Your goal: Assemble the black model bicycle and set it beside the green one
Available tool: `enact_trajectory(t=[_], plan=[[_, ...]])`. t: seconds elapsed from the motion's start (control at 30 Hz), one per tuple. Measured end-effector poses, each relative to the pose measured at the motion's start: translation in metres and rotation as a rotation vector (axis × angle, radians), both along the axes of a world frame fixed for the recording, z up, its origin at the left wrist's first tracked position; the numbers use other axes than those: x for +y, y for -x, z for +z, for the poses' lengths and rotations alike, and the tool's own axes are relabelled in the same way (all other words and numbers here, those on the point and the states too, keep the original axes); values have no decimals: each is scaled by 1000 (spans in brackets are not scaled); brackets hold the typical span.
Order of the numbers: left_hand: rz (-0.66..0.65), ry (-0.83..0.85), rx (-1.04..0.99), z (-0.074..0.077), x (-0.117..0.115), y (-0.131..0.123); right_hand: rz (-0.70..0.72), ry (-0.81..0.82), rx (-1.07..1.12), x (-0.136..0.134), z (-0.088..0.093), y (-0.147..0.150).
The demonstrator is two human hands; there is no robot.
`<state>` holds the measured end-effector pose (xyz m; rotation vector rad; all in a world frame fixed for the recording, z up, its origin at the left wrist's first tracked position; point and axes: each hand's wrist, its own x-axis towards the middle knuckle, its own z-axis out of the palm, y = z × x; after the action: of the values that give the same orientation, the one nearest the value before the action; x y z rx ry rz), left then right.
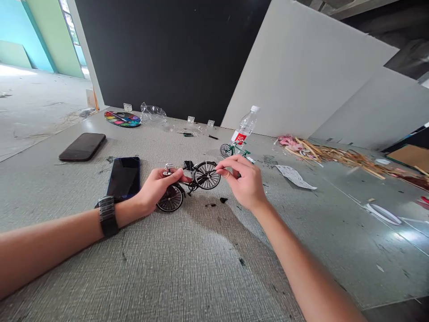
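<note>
My left hand (pixel 158 184) is closed around the front of a small black model bicycle (pixel 191 182), near its silver handlebar. The front wheel rests low by the grey table surface, while the rear wheel (pixel 207 175) is tilted up to the right. At that rear wheel's edge, my right hand (pixel 241 180) is pinched, thumb against forefinger; what the fingertips hold, if anything, is too small to make out. Two small black parts (pixel 223 200) lie on the table just below. Behind my right hand stands a green model bicycle (pixel 237 150), partly hidden.
A water bottle (pixel 246 125) stands behind the green bicycle. Two phones, one dark (pixel 83 146) and one blue-edged (pixel 124 177), lie left. Farther back are a paint palette (pixel 122 119) and clear plastic packaging (pixel 153 114). Right are a paper sheet (pixel 295 176) and wood strips (pixel 348 160).
</note>
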<state>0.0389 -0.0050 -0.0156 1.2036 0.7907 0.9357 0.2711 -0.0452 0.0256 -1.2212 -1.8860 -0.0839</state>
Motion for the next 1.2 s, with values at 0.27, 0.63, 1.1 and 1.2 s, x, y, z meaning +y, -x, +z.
enact_trajectory(t=[0.27, 0.63, 1.1, 1.2], plan=[[10, 5, -11, -1, 0, 0, -3, -26, -25, 1, 2, -5], [18, 39, -24, -1, 1, 1, 12, -49, -36, 0, -1, -5], [21, 170, -141, 2, 4, 2, -120, -89, -4, -1, -9, 9], [24, 176, -150, 2, 4, 2, -122, -93, -35, -3, -7, 11]])
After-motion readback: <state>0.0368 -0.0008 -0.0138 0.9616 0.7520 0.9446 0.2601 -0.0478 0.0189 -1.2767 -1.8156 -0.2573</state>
